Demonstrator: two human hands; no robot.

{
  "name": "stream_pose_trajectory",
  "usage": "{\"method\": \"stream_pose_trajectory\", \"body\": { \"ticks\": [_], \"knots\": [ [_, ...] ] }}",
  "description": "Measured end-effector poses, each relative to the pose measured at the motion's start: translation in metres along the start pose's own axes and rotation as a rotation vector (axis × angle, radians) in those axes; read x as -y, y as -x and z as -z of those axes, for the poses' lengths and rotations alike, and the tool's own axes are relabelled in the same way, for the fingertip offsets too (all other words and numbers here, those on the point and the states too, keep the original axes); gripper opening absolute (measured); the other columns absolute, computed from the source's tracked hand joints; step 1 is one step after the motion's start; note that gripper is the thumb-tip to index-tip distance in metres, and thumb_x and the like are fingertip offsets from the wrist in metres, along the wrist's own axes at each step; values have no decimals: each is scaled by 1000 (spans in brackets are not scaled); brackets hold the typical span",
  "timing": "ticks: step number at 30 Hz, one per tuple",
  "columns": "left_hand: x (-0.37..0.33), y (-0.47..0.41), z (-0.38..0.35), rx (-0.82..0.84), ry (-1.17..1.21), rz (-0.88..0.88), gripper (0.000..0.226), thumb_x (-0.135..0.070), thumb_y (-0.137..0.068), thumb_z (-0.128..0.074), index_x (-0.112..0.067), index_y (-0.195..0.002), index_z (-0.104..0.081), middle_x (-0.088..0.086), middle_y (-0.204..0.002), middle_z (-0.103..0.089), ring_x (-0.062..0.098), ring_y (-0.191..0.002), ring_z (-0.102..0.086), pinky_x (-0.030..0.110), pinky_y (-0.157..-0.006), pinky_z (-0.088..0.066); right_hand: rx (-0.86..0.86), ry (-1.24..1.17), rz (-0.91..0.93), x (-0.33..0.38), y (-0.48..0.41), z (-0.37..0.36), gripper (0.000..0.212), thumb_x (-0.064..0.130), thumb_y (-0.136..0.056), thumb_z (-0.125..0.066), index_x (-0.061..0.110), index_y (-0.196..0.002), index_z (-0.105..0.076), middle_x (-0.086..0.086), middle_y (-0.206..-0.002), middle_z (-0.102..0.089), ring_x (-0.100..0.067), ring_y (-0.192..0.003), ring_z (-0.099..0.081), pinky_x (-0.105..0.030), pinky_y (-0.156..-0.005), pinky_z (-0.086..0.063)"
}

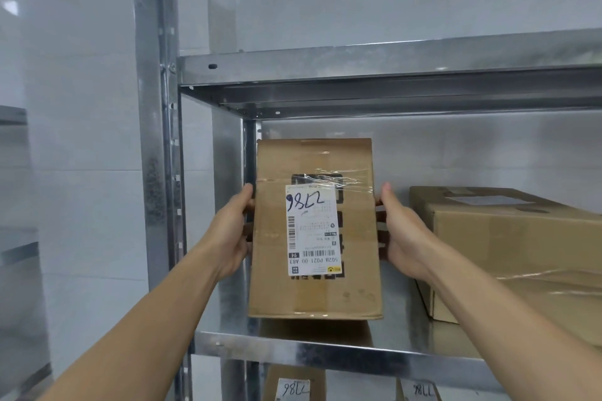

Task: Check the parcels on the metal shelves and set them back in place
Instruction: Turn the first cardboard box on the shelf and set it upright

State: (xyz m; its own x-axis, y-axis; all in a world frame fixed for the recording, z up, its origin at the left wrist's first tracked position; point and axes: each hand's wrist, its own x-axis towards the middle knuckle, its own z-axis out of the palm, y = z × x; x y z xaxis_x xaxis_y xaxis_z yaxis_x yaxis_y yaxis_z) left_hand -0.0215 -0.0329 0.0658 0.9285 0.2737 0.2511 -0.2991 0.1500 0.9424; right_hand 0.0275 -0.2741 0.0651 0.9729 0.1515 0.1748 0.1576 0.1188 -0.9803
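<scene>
Parcel [314, 293] first: a flat, rectangular box of plain brown corrugated cardboard, held upright on its short end at the left end of the middle shelf [325, 352]. Its lower edge is at the deck, but whether it touches cannot be told. A band of crinkled clear tape [329, 180] crosses its upper face.

The left hand [233, 231] grips the parcel's left edge and the right hand [402, 231] the right edge. Each thumb lies along the front edge and the fingers curl round the side out of sight, so both hands are clamped on the cardboard.

The shelving is galvanised steel, dull and mottled. A slotted upright post [156, 140] stands at the left, and the upper shelf [358, 67] has a folded lip. The middle deck is shiny enough to mirror the parcel's base. Behind is a glossy pale tiled wall [81, 107] with lamp glare. A larger carton [508, 231] sits on the same shelf, apart from the parcel on its right.

A white shipping label [311, 231] is stuck upside down on the parcel's face. It bears handwritten dark digits (7786 once turned), a barcode, the printed line "502B P021 00 AB3" and a boxed "94". The smaller print is unreadable. Two lower parcels [293, 384] on the tier below show similar inverted handwriting.
</scene>
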Motion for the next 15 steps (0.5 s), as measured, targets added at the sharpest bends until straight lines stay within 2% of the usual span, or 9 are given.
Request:
{"method": "stream_pose_trajectory", "body": {
  "ticks": [2,4,6,7,9,12,15],
  "knots": [
    [3,4,-1,-15,23,-13,45,-44,-109,-39,-16,-76,-51,-2,-65,-65,18,-66,-58,36,-69,-47,-9,-24,7,-5,0,1,65,65,-104,-25,14,-129,-57,-13,-117,-71,-31,-117,-64,-48,-96,-53],
    [7,7,-2,-24,25,-31,38,-43,-109,-40,-14,-91,-58,0,-83,-73,19,-78,-66,37,-72,-50,-11,-28,7,-11,0,2,67,67,-103,-25,15,-134,-55,-13,-126,-69,-31,-123,-61,-50,-102,-51],
    [10,11,-3,-30,25,-45,34,-40,-109,-41,-12,-110,-61,-1,-94,-76,19,-88,-69,37,-72,-53,-7,-21,11,-18,1,3,68,69,-101,-26,23,-146,-49,-12,-142,-60,-32,-137,-52,-56,-113,-43],
    [12,12,-4,-31,25,-52,32,-39,-109,-42,-12,-112,-60,0,-95,-76,19,-89,-69,36,-71,-53,-5,-20,23,-22,1,4,64,69,-101,-27,29,-147,-47,-10,-146,-57,-31,-140,-49,-58,-116,-39],
    [17,15,-3,-25,51,-61,26,-36,-108,-45,-12,-105,-57,1,-93,-72,18,-89,-66,35,-72,-52,-2,-16,59,-27,4,4,49,65,-103,-27,38,-137,-49,-4,-143,-58,-22,-133,-51,-53,-117,-37],
    [23,17,-3,-16,106,-67,24,-30,-108,-46,-14,-90,-51,-3,-78,-67,16,-82,-62,35,-73,-50,-10,-6,85,-33,8,3,41,58,-107,-26,33,-127,-51,2,-123,-63,-11,-110,-55,-41,-107,-40],
    [31,20,-3,-22,137,-91,34,-24,-108,-45,-16,-75,-42,-11,-55,-54,11,-66,-52,31,-66,-42,-8,19,96,-37,12,1,37,53,-109,-25,30,-123,-50,1,-121,-64,-10,-114,-59,-37,-101,-48]
  ]
}}
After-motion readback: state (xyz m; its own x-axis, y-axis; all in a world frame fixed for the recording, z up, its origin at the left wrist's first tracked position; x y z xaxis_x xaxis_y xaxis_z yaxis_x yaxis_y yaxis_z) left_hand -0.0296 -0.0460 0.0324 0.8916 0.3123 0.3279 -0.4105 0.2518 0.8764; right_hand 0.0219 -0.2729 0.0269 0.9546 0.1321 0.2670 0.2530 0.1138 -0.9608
